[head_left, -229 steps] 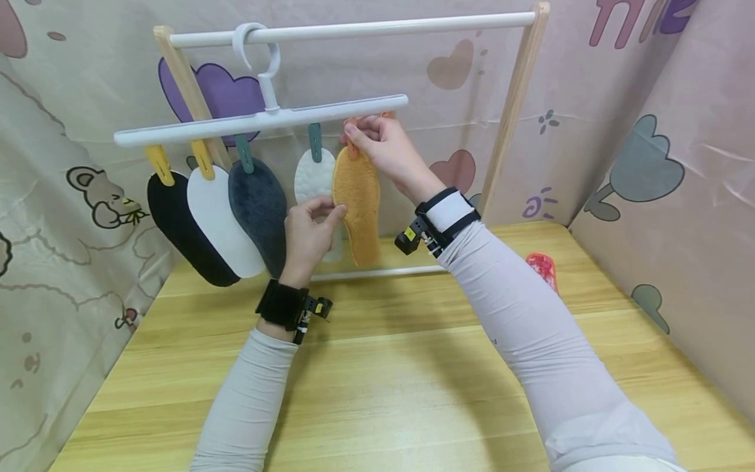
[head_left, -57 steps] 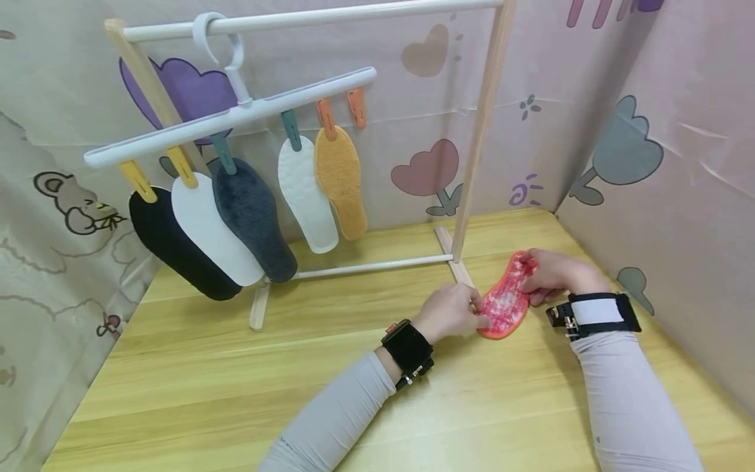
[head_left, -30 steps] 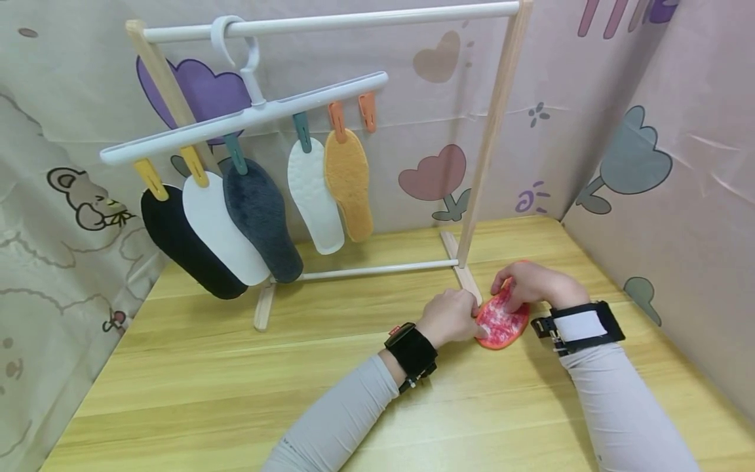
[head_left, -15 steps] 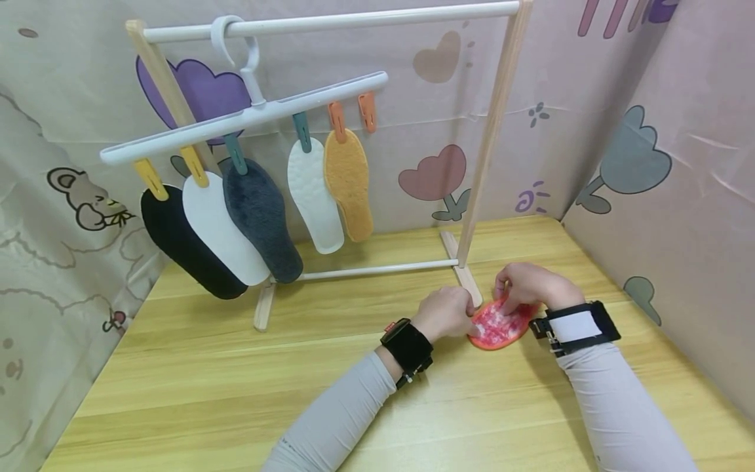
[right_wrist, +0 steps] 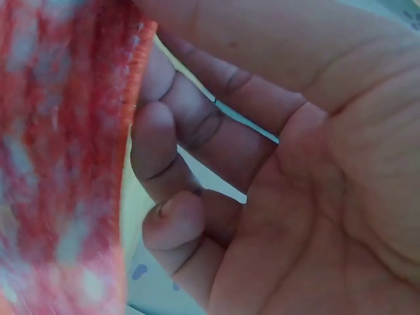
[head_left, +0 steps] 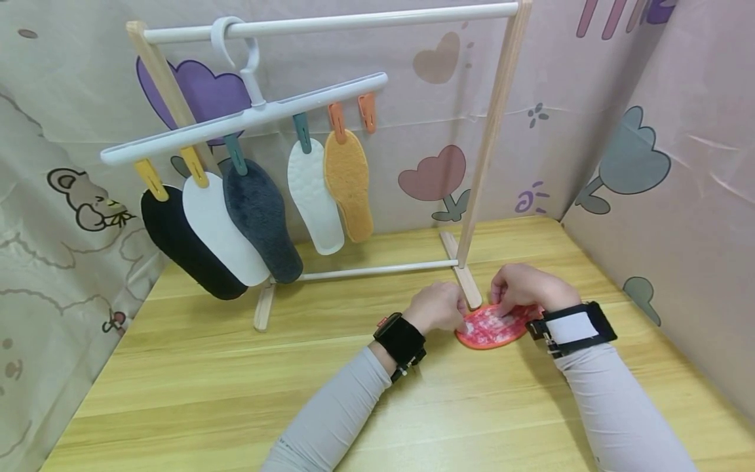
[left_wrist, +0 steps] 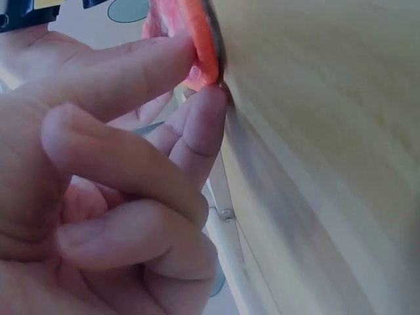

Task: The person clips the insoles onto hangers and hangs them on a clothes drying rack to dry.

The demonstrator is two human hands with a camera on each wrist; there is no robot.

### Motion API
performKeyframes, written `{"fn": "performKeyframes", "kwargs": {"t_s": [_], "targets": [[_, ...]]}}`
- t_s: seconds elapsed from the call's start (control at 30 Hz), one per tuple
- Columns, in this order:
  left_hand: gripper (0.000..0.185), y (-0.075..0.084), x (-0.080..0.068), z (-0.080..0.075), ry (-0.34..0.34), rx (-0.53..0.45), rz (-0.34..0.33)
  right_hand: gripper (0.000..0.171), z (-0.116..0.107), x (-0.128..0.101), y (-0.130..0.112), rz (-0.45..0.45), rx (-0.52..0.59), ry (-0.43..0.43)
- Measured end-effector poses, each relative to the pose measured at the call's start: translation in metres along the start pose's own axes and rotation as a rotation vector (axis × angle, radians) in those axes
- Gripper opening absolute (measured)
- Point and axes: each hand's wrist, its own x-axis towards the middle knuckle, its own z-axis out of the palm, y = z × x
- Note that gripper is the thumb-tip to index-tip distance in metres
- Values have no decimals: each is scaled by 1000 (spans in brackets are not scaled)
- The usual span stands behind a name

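Note:
A red-and-white mottled insole [head_left: 491, 329] with orange edging lies crosswise low over the table, just in front of the rack's right foot. My left hand [head_left: 435, 307] pinches its left end; in the left wrist view, thumb and forefinger meet at the orange edge of the insole [left_wrist: 205, 46], other fingers curled. My right hand [head_left: 527, 286] grips its far edge, nearer the right end. Close up in the right wrist view, the insole [right_wrist: 62, 151] passes beside my right hand [right_wrist: 275, 164], whose thumb tip is out of frame. The insole's right end is partly hidden by that hand and wrist.
A white clip hanger [head_left: 259, 115] hangs tilted from the rack's top bar [head_left: 354, 23]. From it hang black [head_left: 189, 246], white [head_left: 221, 226], dark grey [head_left: 259, 216], dimpled white [head_left: 314, 196] and yellow [head_left: 348, 177] insoles. An orange clip [head_left: 367, 113] at its right end holds nothing.
Earlier my hands were at the yellow insole and its orange clip; it now hangs there. Since then both hands have taken the red insole, turned it from slanting to crosswise and shifted it left.

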Motion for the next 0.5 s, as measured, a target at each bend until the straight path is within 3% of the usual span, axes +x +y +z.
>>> {"fn": "performKeyframes", "kwargs": {"t_s": [0.27,0.5], "targets": [[31,-3,2,-3,-8,5,-8,12,3,1,-7,-102,-47,-10],[26,-9,1,-6,-13,8,16,12,5,1,-12,-111,-38,-40]]}}
